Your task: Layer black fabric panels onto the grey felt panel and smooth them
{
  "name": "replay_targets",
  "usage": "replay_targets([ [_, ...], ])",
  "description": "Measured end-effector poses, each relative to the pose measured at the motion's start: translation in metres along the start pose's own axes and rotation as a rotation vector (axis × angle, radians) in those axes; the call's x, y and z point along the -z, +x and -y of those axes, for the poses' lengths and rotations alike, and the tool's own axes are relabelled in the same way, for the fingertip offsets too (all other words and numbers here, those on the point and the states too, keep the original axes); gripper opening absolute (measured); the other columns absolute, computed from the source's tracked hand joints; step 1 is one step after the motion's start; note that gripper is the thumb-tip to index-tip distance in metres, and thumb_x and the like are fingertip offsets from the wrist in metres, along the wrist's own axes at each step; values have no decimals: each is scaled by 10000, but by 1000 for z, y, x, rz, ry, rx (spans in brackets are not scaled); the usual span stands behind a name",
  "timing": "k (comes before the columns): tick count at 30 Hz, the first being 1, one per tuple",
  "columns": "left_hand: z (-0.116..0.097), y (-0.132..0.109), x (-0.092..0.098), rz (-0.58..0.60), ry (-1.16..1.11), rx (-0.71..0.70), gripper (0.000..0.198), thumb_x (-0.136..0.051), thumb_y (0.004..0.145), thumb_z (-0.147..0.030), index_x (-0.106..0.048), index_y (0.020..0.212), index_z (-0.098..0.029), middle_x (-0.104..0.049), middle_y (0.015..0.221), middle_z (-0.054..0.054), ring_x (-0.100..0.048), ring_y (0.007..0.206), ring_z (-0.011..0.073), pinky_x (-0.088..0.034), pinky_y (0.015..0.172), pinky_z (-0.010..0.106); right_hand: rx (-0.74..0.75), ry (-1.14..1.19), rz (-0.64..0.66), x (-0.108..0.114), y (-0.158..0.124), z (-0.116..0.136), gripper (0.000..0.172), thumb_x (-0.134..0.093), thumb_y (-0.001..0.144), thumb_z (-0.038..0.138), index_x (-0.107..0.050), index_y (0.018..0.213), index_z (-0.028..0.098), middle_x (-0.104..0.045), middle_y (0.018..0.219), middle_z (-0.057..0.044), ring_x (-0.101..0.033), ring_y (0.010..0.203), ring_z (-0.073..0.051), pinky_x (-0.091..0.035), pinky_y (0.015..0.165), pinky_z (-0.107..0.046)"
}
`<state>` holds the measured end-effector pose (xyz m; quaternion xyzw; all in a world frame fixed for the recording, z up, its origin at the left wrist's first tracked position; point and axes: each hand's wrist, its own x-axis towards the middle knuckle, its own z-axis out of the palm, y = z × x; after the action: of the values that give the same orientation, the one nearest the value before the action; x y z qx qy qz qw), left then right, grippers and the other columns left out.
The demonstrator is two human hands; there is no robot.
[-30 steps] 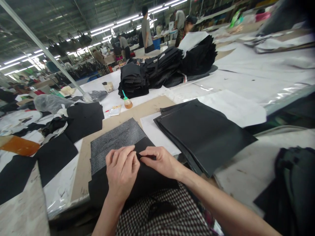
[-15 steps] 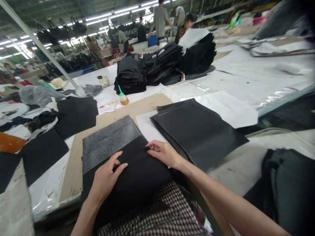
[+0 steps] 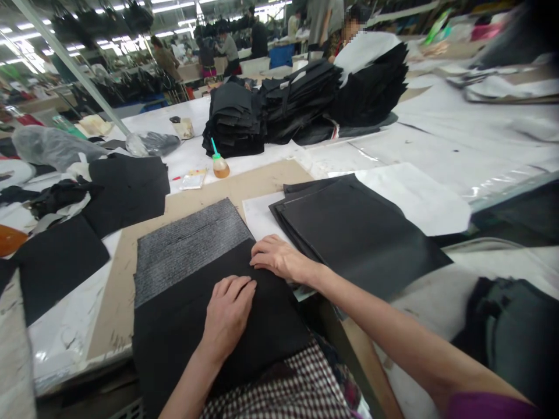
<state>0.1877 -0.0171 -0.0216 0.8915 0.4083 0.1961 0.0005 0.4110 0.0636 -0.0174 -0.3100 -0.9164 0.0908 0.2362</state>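
A black fabric piece [image 3: 183, 337] lies at the table's front edge and hangs toward my lap, partly covering a grey ribbed piece [image 3: 192, 238]. My left hand [image 3: 229, 317] rests palm down on the black fabric, fingers stretched out and holding nothing. Near the fabric's right edge, my right hand [image 3: 279, 259] lies with its fingers slightly bent on the surface; its thumb is hidden. Right of that hand sits a stack of smooth black sheets [image 3: 362, 227].
Beige board [image 3: 105, 302] lies under the work. Behind it stand a small bottle with a green nozzle [image 3: 220, 167] and tall black fabric stacks [image 3: 236, 119]. Black pieces [image 3: 61, 265] lie at left, dark folded cloth [image 3: 524, 331] at right. Several people are in the background.
My left hand has moved right and forward over the black fabric and flattened. My right hand has shifted slightly, from a pinch at the edge to fingers laid on top. The view has tilted down.
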Motion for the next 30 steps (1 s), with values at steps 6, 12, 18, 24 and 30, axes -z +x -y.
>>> replay_targets([
  [6, 4, -3, -1, -31, -61, 30, 297, -538, 964, -151, -622, 1237, -231, -660, 1213, 60, -571, 1112, 224, -487, 973, 411, 97, -51, 19, -3, 4, -3, 168, -484, 1009, 190, -651, 1000, 176, -621, 999, -68, -494, 959, -200, -365, 921, -363],
  [12, 2, -4, -1, -14, -58, 20, 324, -543, 957, -143, -610, 1264, -222, -661, 1230, 61, -583, 1102, 225, -494, 960, 409, -320, 116, -194, -27, 7, 12, 111, -528, 976, 160, -614, 905, 165, -616, 942, -61, -517, 918, -196, -383, 883, -347],
  [18, 5, -8, -1, -29, -66, 10, 330, -529, 961, -141, -603, 1271, -224, -656, 1228, 72, -594, 1100, 221, -508, 963, 409, -531, 347, -278, -31, 14, 18, 117, -617, 916, 143, -639, 809, 183, -637, 880, -30, -562, 893, -176, -413, 863, -326],
  [24, 6, -8, 2, -89, -202, 111, 207, -550, 963, -178, -614, 1158, -205, -594, 1252, 95, -557, 1161, 237, -504, 992, 423, -607, 478, -249, -14, 14, 14, 211, -513, 977, 212, -709, 902, 194, -683, 942, -32, -610, 928, -160, -448, 877, -303],
  [30, 7, -8, 5, -113, -295, 180, 119, -570, 958, -207, -620, 1067, -210, -548, 1228, 96, -536, 1161, 239, -516, 962, 421, -365, 426, -116, 6, 5, 7, 248, -610, 956, 346, -683, 1169, 242, -644, 1109, -51, -591, 1026, -180, -464, 926, -316],
])
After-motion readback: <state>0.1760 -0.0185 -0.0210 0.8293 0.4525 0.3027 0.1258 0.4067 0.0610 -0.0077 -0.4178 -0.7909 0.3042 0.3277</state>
